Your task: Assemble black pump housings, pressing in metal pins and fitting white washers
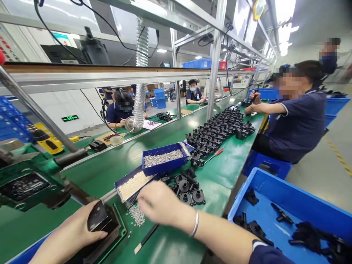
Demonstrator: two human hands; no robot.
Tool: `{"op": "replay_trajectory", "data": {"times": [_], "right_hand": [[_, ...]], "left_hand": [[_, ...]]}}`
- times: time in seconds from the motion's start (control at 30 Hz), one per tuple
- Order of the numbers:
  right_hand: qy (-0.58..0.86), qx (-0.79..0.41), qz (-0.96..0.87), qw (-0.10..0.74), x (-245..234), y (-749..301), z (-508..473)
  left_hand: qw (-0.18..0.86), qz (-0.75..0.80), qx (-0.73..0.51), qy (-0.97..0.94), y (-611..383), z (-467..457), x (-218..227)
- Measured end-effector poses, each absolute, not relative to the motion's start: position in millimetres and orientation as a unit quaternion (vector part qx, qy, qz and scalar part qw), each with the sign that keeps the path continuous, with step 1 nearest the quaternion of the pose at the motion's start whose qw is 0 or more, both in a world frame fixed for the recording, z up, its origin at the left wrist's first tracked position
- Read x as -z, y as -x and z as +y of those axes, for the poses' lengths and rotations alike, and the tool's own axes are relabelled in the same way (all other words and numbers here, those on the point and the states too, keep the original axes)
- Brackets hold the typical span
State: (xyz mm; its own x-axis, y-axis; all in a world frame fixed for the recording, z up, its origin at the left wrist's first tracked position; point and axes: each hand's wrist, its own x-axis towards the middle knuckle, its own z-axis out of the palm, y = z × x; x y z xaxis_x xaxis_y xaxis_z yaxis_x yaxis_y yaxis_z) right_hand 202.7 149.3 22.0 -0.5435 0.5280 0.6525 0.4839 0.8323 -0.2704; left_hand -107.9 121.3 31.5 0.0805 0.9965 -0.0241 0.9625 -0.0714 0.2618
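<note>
My left hand (pixel 73 229) is wrapped around a black block (pixel 102 216) on the base of a green bench press (pixel 24 179). Its thumb lies along the block's near side, and its other fingers are mostly hidden. Over a loose pile of small metal rings (pixel 136 215), my right hand (pixel 161 202) has its fingers bent together; what they hold, if anything, cannot be made out. Just beyond that hand is a blue tray of cream-coloured small parts (pixel 134 185). A second blue tray of small metal pins (pixel 165 158) rests partly against it.
Black plastic housings (pixel 213 135) stand in rows along the green bench, with loose ones (pixel 189 189) nearer. A red-handled screwdriver (pixel 214 156) and a dark flat strip (pixel 145 239) lie there. At right are a blue crate (pixel 275 198) and a seated co-worker (pixel 297 113).
</note>
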Motion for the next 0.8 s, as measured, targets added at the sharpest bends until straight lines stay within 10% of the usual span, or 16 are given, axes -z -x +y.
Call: {"op": "replay_trajectory", "data": {"times": [0.3,0.8], "right_hand": [[0.510,-0.007,-0.778,0.367,-74.7,-328.2,294.2],[0.540,-0.105,-0.834,0.040,-27.3,-350.4,401.6]], "left_hand": [[0.123,0.719,-0.048,-0.682,79.0,101.0,-56.7],[0.038,0.709,-0.024,-0.704,-32.3,136.4,-71.1]]}}
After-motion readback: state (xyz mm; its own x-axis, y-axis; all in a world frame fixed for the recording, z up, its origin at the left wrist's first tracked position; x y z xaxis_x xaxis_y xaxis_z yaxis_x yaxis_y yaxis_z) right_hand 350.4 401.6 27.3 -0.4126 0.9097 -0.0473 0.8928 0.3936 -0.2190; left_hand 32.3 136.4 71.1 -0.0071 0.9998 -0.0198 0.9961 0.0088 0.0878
